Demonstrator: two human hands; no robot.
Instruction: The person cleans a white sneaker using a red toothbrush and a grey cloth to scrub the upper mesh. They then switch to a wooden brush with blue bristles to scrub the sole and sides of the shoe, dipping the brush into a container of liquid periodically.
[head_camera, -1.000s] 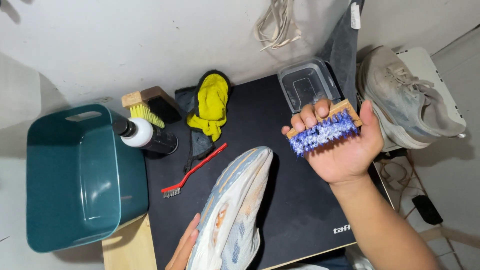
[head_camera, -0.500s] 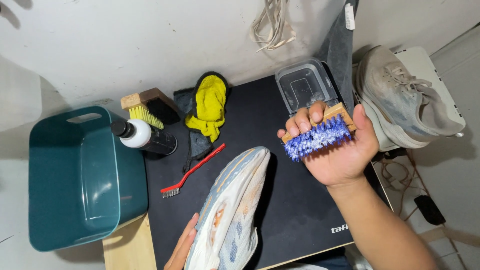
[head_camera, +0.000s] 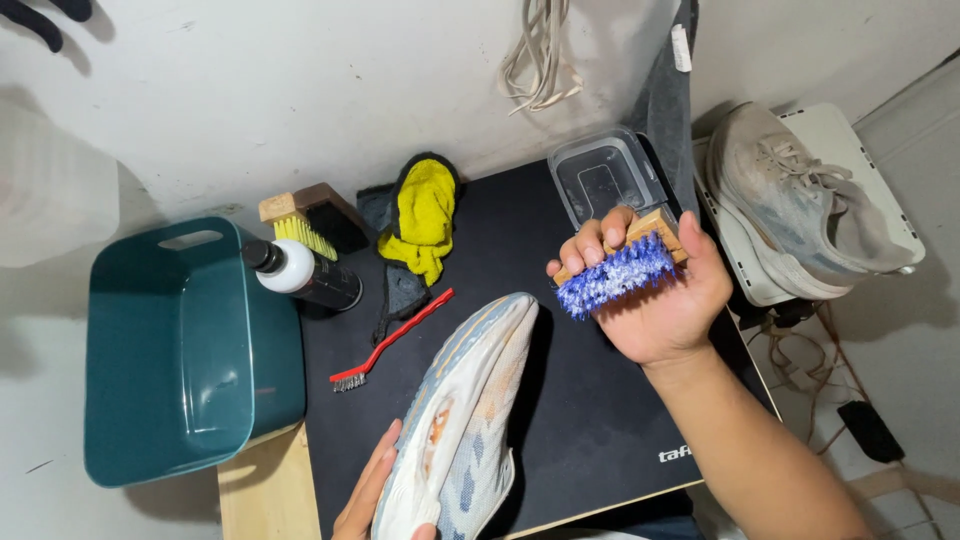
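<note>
Barely shifted: my right hand (head_camera: 660, 300) still grips wooden blue-bristled brush (head_camera: 615, 272), bristles up, above black mat (head_camera: 590, 420). Left hand (head_camera: 375, 490) fingers cradle white running shoe (head_camera: 465, 410), sole up. Brush off shoe; scrubbing ahead, I judge.

Blue-bristle wood brush (head_camera: 618, 268) raised; white shoe (head_camera: 462, 410) sole-up.

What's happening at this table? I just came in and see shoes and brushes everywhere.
A person holds a white running shoe in the left hand, sole turned up over the black table. The right hand grips a wooden brush with blue bristles, raised beside the shoe and not touching it. A teal tub, a bottle, a red brush, a yellow cloth and a clear container lie around; a second shoe sits at the right.
</note>
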